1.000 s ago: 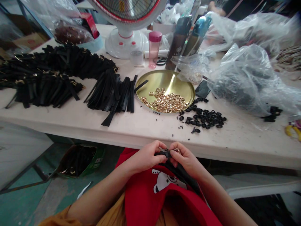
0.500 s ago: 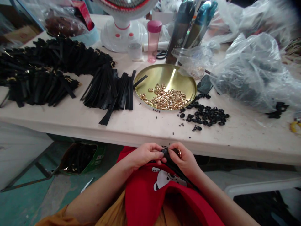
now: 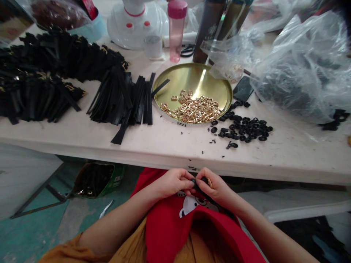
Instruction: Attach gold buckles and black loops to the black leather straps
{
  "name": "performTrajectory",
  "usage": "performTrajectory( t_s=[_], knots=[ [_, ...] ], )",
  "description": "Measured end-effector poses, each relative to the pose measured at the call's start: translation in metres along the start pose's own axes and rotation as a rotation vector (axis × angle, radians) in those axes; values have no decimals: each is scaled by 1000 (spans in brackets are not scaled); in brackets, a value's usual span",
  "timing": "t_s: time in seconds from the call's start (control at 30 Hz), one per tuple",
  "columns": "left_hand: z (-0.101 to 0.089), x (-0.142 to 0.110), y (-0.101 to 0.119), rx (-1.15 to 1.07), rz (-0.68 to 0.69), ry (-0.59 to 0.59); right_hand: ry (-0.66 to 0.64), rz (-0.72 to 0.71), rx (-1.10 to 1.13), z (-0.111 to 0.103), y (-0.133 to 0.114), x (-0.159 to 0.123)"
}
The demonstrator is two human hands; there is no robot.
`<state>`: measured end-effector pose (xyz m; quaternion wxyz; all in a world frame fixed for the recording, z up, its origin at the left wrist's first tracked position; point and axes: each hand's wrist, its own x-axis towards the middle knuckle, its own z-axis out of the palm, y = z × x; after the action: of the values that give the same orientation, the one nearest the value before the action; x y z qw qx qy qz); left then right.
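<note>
Above my lap, just below the table's front edge, my left hand point(image 3: 178, 182) is closed, its thumb and fingertips pinching the end of a black strap point(image 3: 203, 187). My right hand point(image 3: 215, 186) is closed around the same strap close by, with the strap running back beneath its palm. Against the right fingers shows a gold buckle point(image 3: 210, 182). What exactly sits between the fingertips is too small and partly hidden. Beyond my hands, a round gold tray point(image 3: 170, 78) holds a heap of small gold buckles point(image 3: 197, 109). To its right lie many small black loops point(image 3: 248, 128).
Black straps point(image 3: 117, 98) lie left of the tray, beside piles of buckled straps point(image 3: 41, 95). Behind stand a fan base point(image 3: 137, 27), a pink bottle point(image 3: 176, 33) and a dark bottle point(image 3: 210, 33). A phone point(image 3: 243, 88) and clear plastic bags point(image 3: 301, 73) are at right.
The view has tipped down toward the table. Both hands stay together on the strap, the left fingers shifting at its end and the right hand turning slightly, with the buckle still against it.
</note>
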<state>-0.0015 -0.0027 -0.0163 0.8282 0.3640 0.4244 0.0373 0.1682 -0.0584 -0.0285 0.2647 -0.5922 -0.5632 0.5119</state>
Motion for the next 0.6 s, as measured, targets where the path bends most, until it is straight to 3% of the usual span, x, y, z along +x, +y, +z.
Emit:
performTrajectory(
  t_s=[0.17,0.4,0.6],
  knots=[
    [6,-1,-4,118,18,30,-61,30,42,1,2,-3],
    [-3,-4,-7,97,121,-91,171,47,177,18,7,-6],
    [9,-3,-17,140,157,67,276,59,145,31,11,-13]
  ],
)
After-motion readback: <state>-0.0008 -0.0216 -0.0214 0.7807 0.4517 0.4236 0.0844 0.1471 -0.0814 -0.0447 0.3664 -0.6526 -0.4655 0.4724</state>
